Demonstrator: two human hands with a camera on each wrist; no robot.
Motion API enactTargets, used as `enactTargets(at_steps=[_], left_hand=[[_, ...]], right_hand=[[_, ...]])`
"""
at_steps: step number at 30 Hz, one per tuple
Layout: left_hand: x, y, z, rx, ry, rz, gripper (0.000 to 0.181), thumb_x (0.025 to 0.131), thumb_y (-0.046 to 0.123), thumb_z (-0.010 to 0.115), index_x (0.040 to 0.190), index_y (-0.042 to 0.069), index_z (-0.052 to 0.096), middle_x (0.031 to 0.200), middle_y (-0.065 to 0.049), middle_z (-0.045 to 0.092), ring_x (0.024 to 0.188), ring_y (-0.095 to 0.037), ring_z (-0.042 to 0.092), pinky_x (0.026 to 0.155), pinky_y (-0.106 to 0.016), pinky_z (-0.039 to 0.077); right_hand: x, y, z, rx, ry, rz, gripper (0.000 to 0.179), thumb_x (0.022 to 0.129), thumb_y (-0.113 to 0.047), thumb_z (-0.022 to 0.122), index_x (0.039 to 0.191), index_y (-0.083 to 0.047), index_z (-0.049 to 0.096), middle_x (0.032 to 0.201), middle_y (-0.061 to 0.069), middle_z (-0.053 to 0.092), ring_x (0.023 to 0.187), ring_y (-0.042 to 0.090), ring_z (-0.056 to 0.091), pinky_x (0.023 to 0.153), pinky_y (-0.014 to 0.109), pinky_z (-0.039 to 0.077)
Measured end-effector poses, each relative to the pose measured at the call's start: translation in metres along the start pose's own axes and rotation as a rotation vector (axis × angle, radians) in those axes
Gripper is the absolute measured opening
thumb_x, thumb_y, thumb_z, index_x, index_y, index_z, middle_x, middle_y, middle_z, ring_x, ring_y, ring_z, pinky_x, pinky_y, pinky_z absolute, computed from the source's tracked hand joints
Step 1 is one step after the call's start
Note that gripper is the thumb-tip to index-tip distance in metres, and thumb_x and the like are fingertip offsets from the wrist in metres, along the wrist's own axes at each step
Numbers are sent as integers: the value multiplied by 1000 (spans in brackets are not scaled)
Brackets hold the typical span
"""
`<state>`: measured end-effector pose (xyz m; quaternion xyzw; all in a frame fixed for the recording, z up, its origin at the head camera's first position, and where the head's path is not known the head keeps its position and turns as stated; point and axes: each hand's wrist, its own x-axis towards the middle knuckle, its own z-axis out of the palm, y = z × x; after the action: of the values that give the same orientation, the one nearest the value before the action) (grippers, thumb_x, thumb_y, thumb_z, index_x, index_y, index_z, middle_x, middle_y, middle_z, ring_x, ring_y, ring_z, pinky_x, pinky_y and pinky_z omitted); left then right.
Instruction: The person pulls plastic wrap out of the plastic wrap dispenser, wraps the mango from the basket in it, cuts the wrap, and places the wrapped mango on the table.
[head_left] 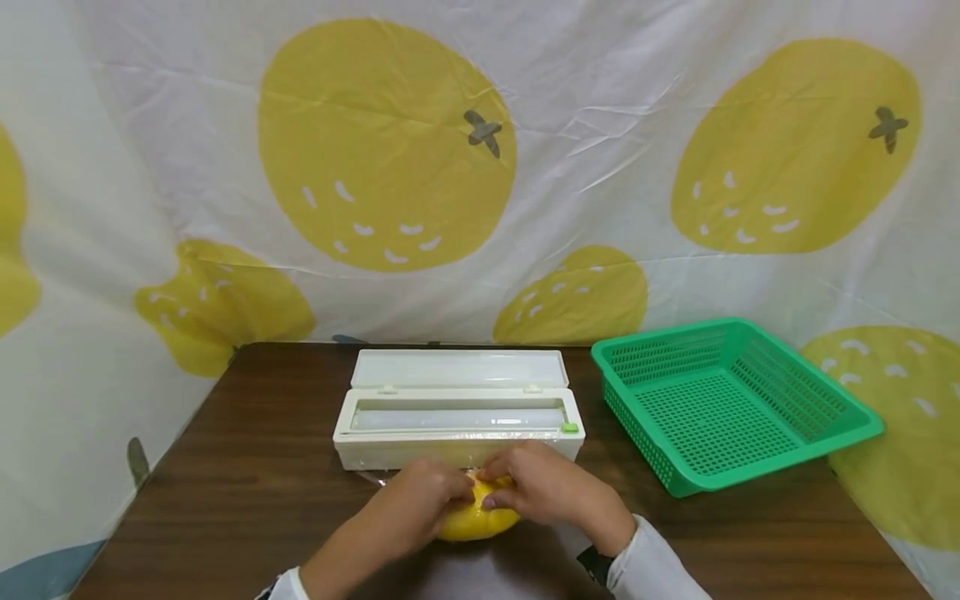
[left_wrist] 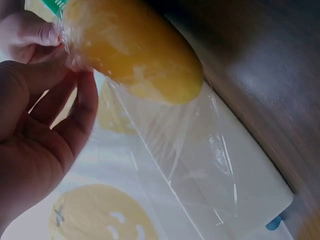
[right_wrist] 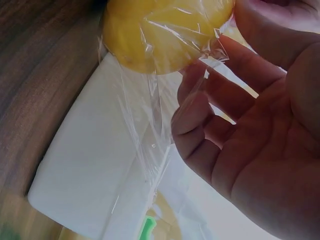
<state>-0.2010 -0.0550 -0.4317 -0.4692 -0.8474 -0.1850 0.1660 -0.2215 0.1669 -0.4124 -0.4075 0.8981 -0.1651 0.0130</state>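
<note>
A smooth, rounded yellow object, its exact kind unclear, is covered in clear cling film at the front middle of the table. My left hand pinches gathered film at its top, as the left wrist view shows close up at the bunched cling film. From the other side my right hand pinches the film too, thumb and fingers bent around the crumpled edge. A loose sheet of film stretches from the yellow object to the white cling film dispenser just behind it.
The dispenser's lid stands raised at the back, with a film roll inside and a green slider at its right end. A green plastic basket sits at the right on the dark wooden table. Fruit-print cloth hangs behind.
</note>
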Motion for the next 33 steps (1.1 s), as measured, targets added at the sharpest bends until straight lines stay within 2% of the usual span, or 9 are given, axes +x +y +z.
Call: enactTargets(at_steps=[5, 9, 12, 15, 18, 23, 28, 30, 33], left_hand=[[-4, 9, 1, 121, 2, -10, 8, 84, 15, 75, 92, 15, 75, 95, 6, 76, 80, -14, 61, 75, -29, 52], [-7, 15, 2, 195, -57, -50, 45, 79, 42, 82, 112, 12, 72, 116, -1, 74, 100, -20, 63, 88, -37, 53], [-8, 19, 3, 230, -120, -91, 70, 71, 49, 87, 128, 15, 66, 126, -2, 69, 112, -23, 61, 94, -41, 52], [-8, 20, 4, 275, -154, -103, 77, 69, 47, 90, 135, 19, 62, 131, -3, 66, 118, -24, 59, 98, -43, 51], [-9, 22, 6, 325, -167, -105, 79, 65, 46, 93, 135, 23, 63, 131, -4, 64, 115, -25, 59, 92, -43, 53], [-10, 22, 15, 357, -119, -116, 94, 55, 37, 99, 138, 25, 56, 132, -3, 60, 111, -25, 57, 82, -43, 53], [-6, 13, 22, 379, 13, -77, 82, 60, 22, 97, 130, 27, 57, 121, -1, 64, 101, -23, 61, 77, -40, 54], [-5, 8, 22, 368, 23, -65, 76, 63, 22, 96, 129, 27, 59, 118, 0, 64, 100, -23, 63, 77, -40, 55], [-4, 0, 20, 296, -3, -72, 76, 63, 25, 95, 130, 27, 60, 119, 1, 64, 102, -21, 62, 81, -40, 55]], right_hand=[[-2, 2, -1, -15, -48, 4, 47, 89, -42, 75, 123, -10, 73, 115, -2, 73, 101, 7, 66, 89, 27, 54], [-1, 2, 1, -52, -51, 30, 57, 74, -46, 87, 118, -13, 71, 109, -6, 71, 94, 6, 62, 86, 27, 52], [0, 2, 3, -82, -29, 47, 56, 68, -44, 92, 111, -16, 69, 105, -8, 70, 94, 8, 61, 88, 29, 51], [1, 2, 5, -70, -14, 53, 52, 69, -39, 92, 110, -16, 69, 105, -8, 71, 94, 9, 62, 88, 30, 52], [1, 3, 4, -25, -17, 60, 50, 71, -35, 91, 112, -15, 70, 106, -7, 71, 95, 8, 62, 89, 30, 52], [-2, 10, 0, 87, -38, 77, 48, 76, -31, 88, 117, -14, 70, 111, -8, 71, 100, 7, 61, 92, 30, 50], [-3, 14, -5, 148, -53, 71, 46, 82, -33, 83, 120, -13, 69, 113, -7, 71, 97, 6, 60, 91, 29, 50], [-3, 13, -6, 138, -56, 70, 46, 83, -34, 82, 122, -13, 68, 115, -6, 69, 100, 7, 60, 92, 29, 50], [-4, 11, -7, 99, -55, 80, 53, 85, -38, 80, 128, -11, 67, 121, -4, 64, 106, 10, 60, 95, 31, 50]])
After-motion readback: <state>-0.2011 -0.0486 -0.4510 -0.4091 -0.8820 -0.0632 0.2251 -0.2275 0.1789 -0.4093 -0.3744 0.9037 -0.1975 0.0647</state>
